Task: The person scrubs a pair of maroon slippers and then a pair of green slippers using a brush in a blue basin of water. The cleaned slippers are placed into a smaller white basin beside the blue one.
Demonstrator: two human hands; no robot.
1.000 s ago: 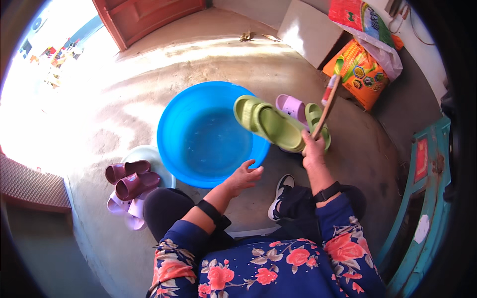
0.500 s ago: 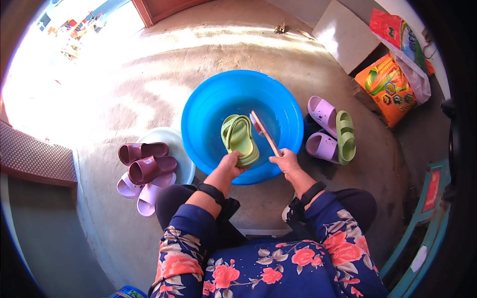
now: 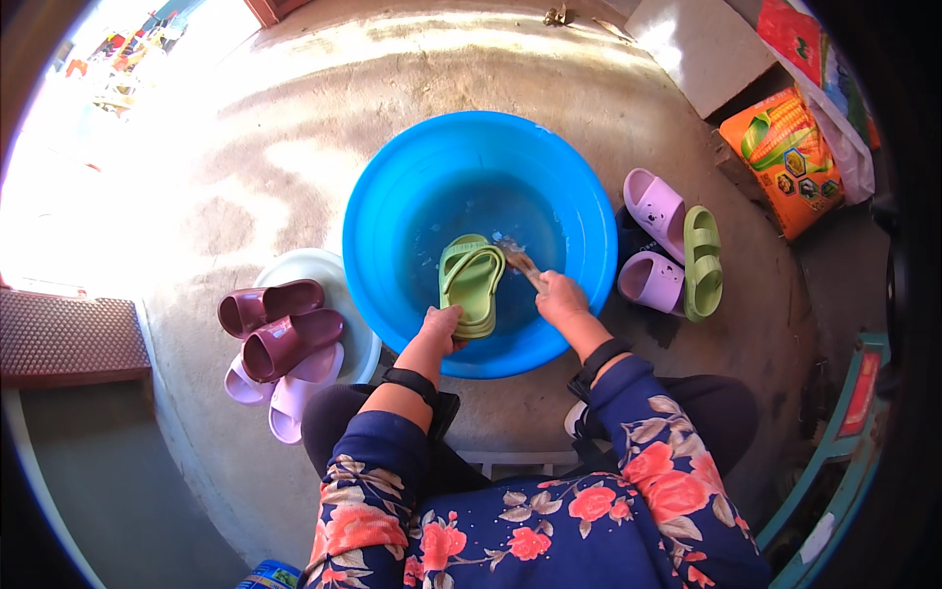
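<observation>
The left hand (image 3: 444, 327) grasps the near end of 1 green slipper (image 3: 473, 287), which extends forward from it, inside the near edge of the blue basin (image 3: 365, 231). The right hand (image 3: 562, 298) grasps 1 wooden-handled brush (image 3: 525, 268), its head beside the slipper. The basin contains water (image 3: 538, 218).

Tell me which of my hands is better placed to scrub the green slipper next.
Probably the right hand: it holds the brush beside the green slipper, while the left hand grips that slipper.

Brush (image 3: 527, 269) blurred at its bristle end, blue container (image 3: 270, 576) cut off by the lower edge.
</observation>
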